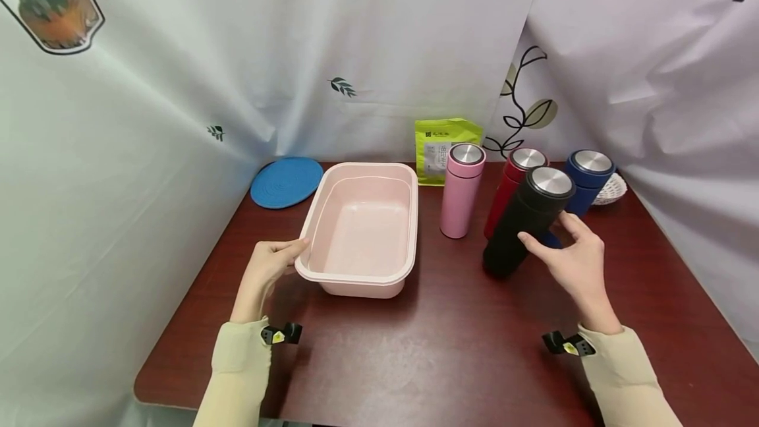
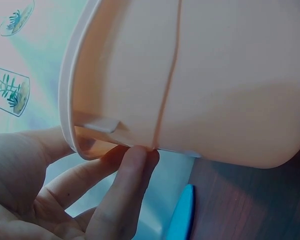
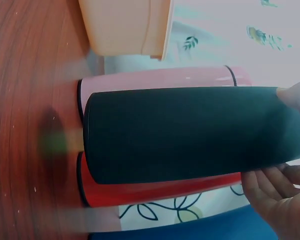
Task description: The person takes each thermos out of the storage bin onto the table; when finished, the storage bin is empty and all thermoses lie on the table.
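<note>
With my left hand (image 1: 271, 269) I grip the rim of a pale pink plastic basin (image 1: 354, 286) at its near left corner. In the left wrist view the fingertips (image 2: 135, 157) press the basin's outer wall (image 2: 230, 100) below the rim. My right hand (image 1: 575, 257) holds a black thermos (image 1: 522, 219) round its upper part; it leans in the head view. A dark shadow lies apart from its base in the right wrist view, so the thermos (image 3: 185, 135) appears off the table. Just behind it stand a pink thermos (image 1: 460, 196) and a red thermos (image 1: 503, 195), partly hidden.
A blue thermos (image 1: 587, 176) stands at the back right, before a white woven basket (image 1: 611, 190). A yellow-green packet (image 1: 429, 150) leans against the back curtain. Left of the basin's far end is a round blue mat (image 1: 287, 182). The dark red table (image 1: 427, 348) holds everything.
</note>
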`<state>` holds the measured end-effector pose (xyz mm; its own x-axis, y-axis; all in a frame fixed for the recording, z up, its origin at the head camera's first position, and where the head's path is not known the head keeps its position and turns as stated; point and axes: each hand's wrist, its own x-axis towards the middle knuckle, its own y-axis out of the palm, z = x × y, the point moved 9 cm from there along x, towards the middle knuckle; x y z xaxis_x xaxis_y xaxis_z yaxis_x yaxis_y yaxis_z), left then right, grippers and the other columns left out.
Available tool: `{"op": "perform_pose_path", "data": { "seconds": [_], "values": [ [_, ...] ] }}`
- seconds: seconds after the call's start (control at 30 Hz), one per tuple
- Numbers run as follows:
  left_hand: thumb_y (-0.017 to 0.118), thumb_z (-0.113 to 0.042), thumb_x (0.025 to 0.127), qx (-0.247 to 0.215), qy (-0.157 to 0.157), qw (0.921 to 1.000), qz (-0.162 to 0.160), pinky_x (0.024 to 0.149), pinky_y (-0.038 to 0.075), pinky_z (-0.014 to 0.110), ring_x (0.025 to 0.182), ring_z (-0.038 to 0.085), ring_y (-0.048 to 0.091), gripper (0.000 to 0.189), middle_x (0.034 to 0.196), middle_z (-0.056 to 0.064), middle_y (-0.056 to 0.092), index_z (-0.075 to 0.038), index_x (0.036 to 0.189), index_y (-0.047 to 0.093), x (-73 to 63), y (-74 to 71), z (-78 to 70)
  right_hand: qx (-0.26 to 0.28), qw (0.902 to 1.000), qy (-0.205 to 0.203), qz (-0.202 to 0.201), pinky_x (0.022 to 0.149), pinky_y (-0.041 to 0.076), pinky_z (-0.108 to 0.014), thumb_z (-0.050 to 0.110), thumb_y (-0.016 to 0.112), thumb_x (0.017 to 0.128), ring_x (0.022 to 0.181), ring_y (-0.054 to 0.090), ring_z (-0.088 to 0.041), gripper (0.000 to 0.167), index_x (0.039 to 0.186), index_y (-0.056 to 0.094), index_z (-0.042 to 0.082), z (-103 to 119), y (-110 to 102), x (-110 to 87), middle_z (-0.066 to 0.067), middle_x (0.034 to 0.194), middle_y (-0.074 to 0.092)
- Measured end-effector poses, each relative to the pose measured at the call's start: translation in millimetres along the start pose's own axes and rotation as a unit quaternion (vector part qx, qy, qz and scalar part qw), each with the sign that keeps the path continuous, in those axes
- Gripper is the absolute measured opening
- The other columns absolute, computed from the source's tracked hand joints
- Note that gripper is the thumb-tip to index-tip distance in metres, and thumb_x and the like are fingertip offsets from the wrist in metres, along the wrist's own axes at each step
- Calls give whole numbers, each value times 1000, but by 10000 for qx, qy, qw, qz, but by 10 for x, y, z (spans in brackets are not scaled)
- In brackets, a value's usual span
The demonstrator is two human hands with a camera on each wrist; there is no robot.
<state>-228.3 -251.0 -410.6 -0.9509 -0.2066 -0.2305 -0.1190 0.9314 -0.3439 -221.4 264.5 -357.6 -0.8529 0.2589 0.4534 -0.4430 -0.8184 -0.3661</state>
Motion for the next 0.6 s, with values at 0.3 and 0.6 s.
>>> {"op": "perform_pose_path", "data": {
  "seconds": [0.3, 0.6],
  "values": [
    [70, -32, 91, -17, -18, 10000, -1, 79, 60, 35, 85, 13, 70, 53, 124, 29, 62, 8, 125, 61, 1, -2, 10, -279, 9992, -70, -287, 68, 44, -4, 13, 88, 70, 85, 57, 5, 49, 117, 72, 12, -82, -96, 6, 29, 95, 60],
    [70, -30, 92, -45, -17, 10000, -14, 78, 60, 34, 83, 12, 70, 51, 123, 29, 63, 9, 124, 61, 9, -9, 10, -433, 9980, 66, -446, 70, 40, -9, 15, 88, 71, 85, 57, -1, 53, 120, 71, 11, -165, -211, -32, 29, 91, 58]
  ]
}}
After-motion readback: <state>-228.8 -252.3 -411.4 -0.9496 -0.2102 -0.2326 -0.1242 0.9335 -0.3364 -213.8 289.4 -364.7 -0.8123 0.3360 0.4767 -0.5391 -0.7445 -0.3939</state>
